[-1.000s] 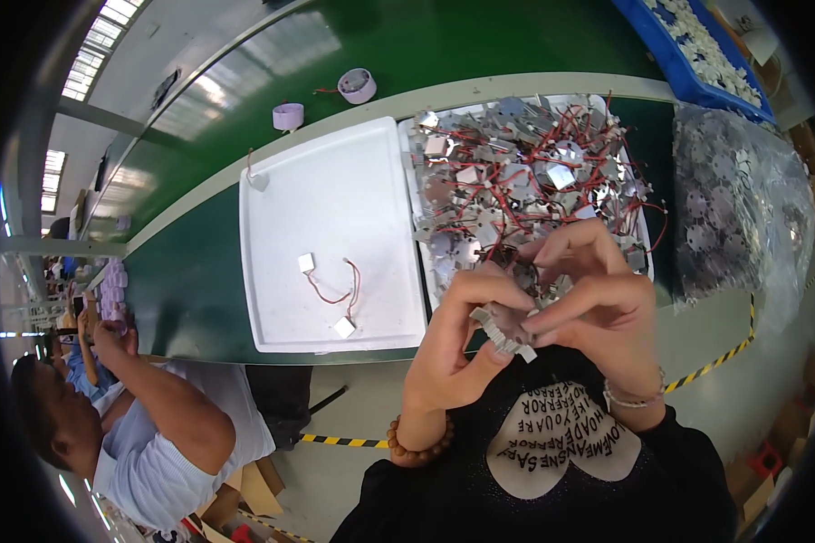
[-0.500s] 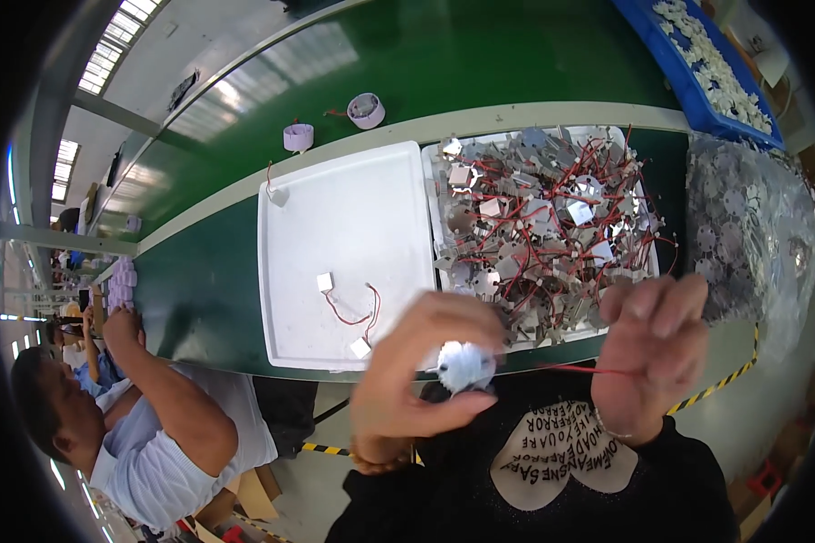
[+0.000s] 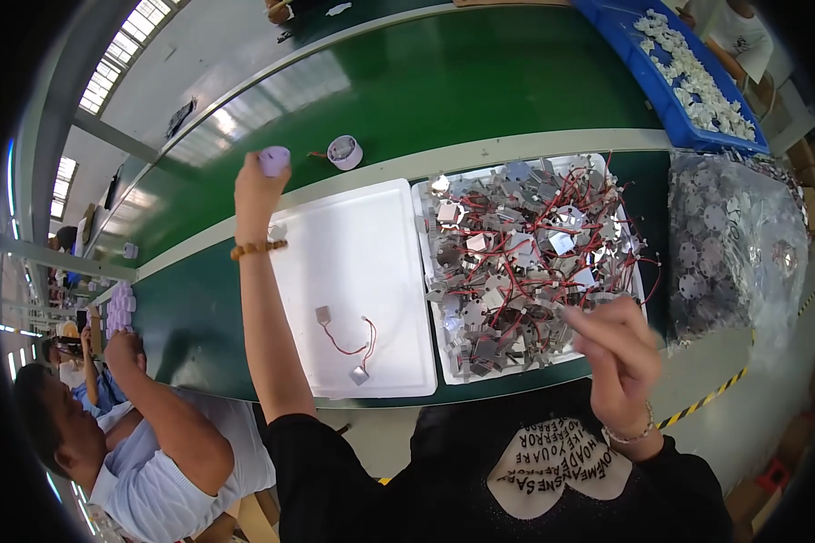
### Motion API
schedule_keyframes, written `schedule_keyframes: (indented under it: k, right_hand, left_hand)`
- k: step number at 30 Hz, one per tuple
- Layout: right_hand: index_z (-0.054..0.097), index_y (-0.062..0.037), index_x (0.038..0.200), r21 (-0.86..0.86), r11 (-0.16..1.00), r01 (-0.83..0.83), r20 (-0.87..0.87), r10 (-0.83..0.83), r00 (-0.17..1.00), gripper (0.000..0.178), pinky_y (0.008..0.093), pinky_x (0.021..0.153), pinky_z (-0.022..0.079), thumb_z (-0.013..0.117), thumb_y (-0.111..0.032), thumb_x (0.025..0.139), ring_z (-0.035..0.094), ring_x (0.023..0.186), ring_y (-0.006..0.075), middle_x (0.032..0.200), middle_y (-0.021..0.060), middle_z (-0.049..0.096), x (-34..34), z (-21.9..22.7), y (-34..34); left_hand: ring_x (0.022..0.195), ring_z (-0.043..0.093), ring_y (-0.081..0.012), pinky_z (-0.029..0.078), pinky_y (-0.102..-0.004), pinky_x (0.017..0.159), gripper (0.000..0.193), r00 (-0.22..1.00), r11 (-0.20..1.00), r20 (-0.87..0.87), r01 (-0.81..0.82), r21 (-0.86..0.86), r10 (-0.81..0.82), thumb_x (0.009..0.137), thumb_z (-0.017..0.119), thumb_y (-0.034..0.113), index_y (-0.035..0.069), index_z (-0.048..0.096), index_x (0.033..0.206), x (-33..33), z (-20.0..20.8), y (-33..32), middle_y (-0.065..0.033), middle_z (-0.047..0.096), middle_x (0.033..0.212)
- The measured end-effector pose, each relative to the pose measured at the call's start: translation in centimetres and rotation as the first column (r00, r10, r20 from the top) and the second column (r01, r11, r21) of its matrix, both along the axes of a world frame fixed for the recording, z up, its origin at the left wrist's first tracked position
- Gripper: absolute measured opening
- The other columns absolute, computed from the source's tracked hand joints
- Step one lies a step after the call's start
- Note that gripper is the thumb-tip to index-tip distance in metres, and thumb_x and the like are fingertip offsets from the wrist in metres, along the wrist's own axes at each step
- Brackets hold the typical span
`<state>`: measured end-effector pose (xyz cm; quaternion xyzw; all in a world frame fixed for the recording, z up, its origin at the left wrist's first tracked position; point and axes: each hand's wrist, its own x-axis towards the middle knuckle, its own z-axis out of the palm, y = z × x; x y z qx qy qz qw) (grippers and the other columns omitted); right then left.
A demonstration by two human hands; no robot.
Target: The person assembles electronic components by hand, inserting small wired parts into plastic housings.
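My left hand point(image 3: 258, 188) is stretched out to the far left, its fingers closed around a small lilac round plastic cup point(image 3: 275, 162) above the green bench. Just right of it stands another lilac cup point(image 3: 344, 153) with a metal part inside and a red wire sticking out. My right hand point(image 3: 620, 357) hovers over the near right corner of a heap of metal plates with red wires point(image 3: 525, 262). Its fingers are bent together in a slightly blurred pinch; whatever they may hold does not show.
A white foam tray point(image 3: 380, 271) holds two small square pieces joined to red wires point(image 3: 340, 347). Right of the heap lies a clear bag of metal plates point(image 3: 733, 244). A blue bin point(image 3: 666, 113) with white parts stands far right. At left sits a co-worker point(image 3: 172, 425).
My left hand has moved from in front of my chest up and left to the lilac cup; the round metal piece it held is out of sight. My right hand has shifted slightly.
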<state>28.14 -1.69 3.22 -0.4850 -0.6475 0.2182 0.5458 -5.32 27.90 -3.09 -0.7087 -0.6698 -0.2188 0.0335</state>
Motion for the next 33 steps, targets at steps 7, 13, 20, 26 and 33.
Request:
schedule_keyframes:
  k: [7,13,20,26,33]
  right_hand:
    - [0.053,0.0053,0.110,-0.207,0.960,-0.186,-0.264,0.128,0.956,0.043,0.0292,0.069,0.043,0.063,0.004,0.068,0.060,0.071,0.0184,0.080,0.0081,0.066,-0.6,0.3,0.1]
    - [0.064,0.0000,0.083,-0.030,0.943,-0.333,-0.220,0.318,0.922,0.019,0.0257,0.054,0.043,0.069,0.002,0.065,0.057,0.061,0.0170,0.070,0.0082,0.061,-1.5,0.7,0.1]
    - [0.064,-0.0028,0.094,-0.101,0.972,-0.213,-0.070,0.207,0.976,0.029,0.0234,0.050,0.038,0.062,0.008,0.067,0.050,0.057,0.0154,0.070,0.0073,0.052,-2.5,0.4,-0.2]
    - [0.062,-0.0016,0.098,-0.091,0.986,-0.136,-0.099,0.127,0.987,0.032,0.0264,0.057,0.043,0.059,0.010,0.068,0.053,0.063,0.0178,0.073,0.0088,0.058,-3.1,-0.8,0.0]
    - [0.063,0.0003,0.079,-0.084,0.996,-0.031,-0.160,0.017,0.987,0.017,0.0256,0.057,0.043,0.066,0.006,0.064,0.055,0.063,0.0173,0.073,0.0074,0.062,-2.3,-2.1,-0.1]
  left_hand:
    - [0.076,0.057,-0.0164,0.044,-0.0218,0.058,0.052,0.312,0.871,0.916,0.486,0.074,-0.252,0.076,0.054,-0.003,0.006,0.023,0.116,7.5,5.7,-15.0,-0.0189,0.052,0.108]
    - [0.076,0.055,-0.0133,0.046,-0.0197,0.053,0.075,-0.001,0.766,1.000,0.643,-0.022,0.029,0.067,0.063,-0.007,0.003,0.024,0.130,13.0,6.3,-25.2,-0.0151,0.047,0.112]
    - [0.096,0.052,-0.0269,0.045,-0.0360,0.080,0.054,-0.495,0.833,0.862,0.519,0.190,0.111,0.088,0.045,0.027,0.001,0.023,0.130,15.7,3.4,-27.5,-0.0202,0.038,0.126]
    - [0.112,0.044,-0.0350,0.042,-0.0405,0.090,0.044,-0.514,0.895,0.857,0.369,0.249,-0.027,0.089,0.044,0.019,-0.003,0.031,0.125,17.5,2.9,-27.7,-0.0229,0.036,0.128]
    - [0.118,0.038,-0.0353,0.041,-0.0417,0.091,0.042,-0.496,0.895,0.866,0.359,0.266,-0.058,0.090,0.041,0.020,-0.009,0.037,0.120,17.4,2.3,-27.9,-0.0216,0.033,0.131]
